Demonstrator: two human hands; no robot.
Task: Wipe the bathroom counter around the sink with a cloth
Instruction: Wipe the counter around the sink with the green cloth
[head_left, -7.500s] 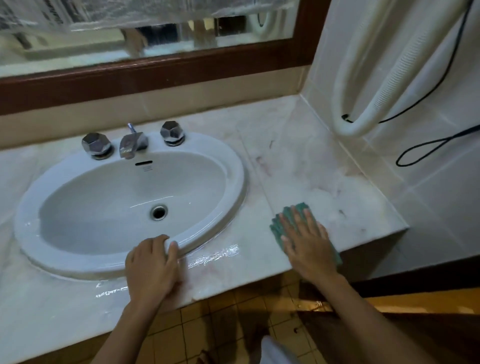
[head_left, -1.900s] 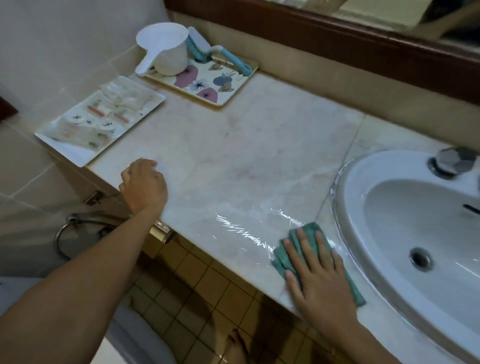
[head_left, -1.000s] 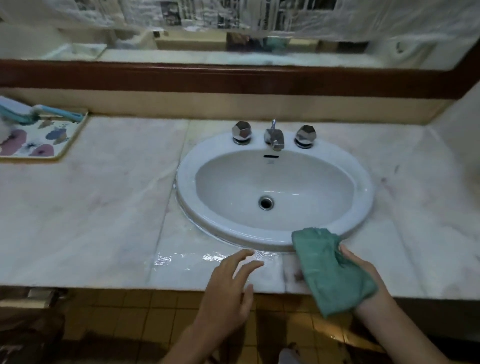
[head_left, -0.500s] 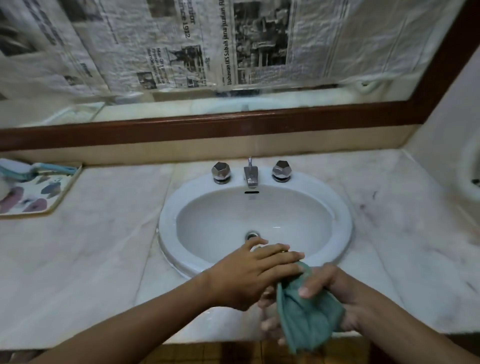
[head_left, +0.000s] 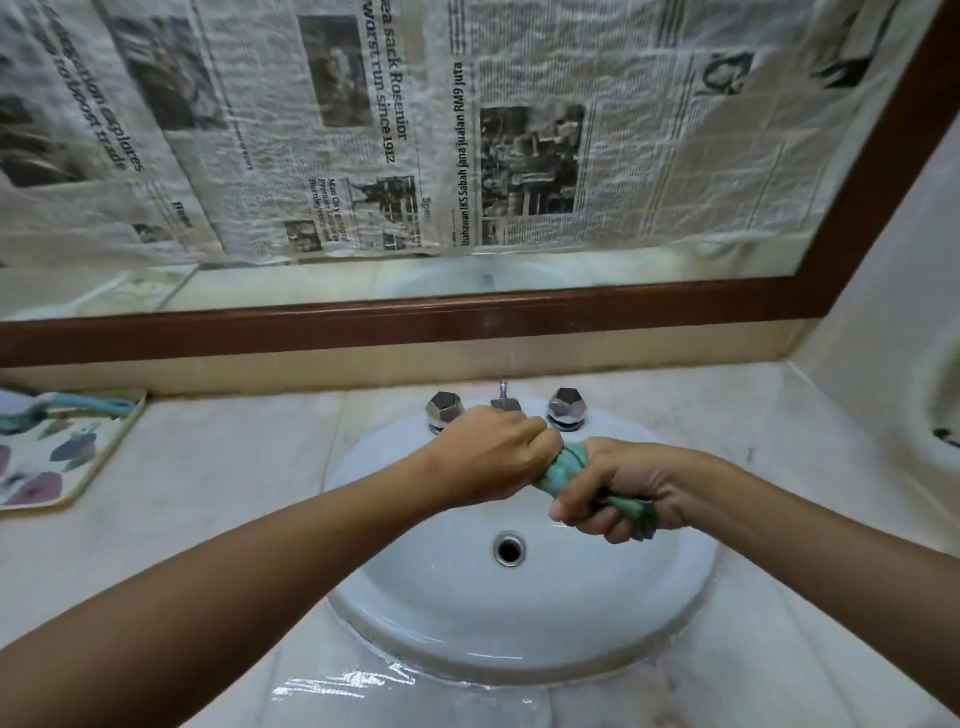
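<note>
At the far left edge a flowered tray (head_left: 62, 467) is lying on the marble counter (head_left: 218, 493), and a brush (head_left: 83, 404) with a light blue handle is resting across the back part of it. Higher up, sheets of newspaper (head_left: 467, 130) are covering almost the whole mirror, and its brown wooden frame (head_left: 467, 322) is running along just above the low back wall of the counter. The left forearm is coming in from the lower left corner, and the left hand (head_left: 493, 452) is making a tight fist around one end of the green cloth (head_left: 563, 470), with the back of the hand turned up. Behind this hand, on the back rim of the white sink (head_left: 519, 660), the left tap knob (head_left: 444, 408) is standing on one side of the small spout (head_left: 505, 402) and the right tap knob (head_left: 567, 408) on the other; the hand is hiding the lower part of the spout. The cloth is being held twisted like a thick rope, in the air over the basin and beyond the drain (head_left: 510, 548), not touching the counter. Only a short piece is showing between the two fists. The right hand (head_left: 618, 488) is gripping the other end with all fingers wrapped around it, and a small tail of cloth is sticking out under its little finger. In front of the sink a wet film (head_left: 343, 683) is shining on the counter. To the right of the sink the counter is carrying a small dark mark (head_left: 749, 454) and is meeting the pale side wall.
</note>
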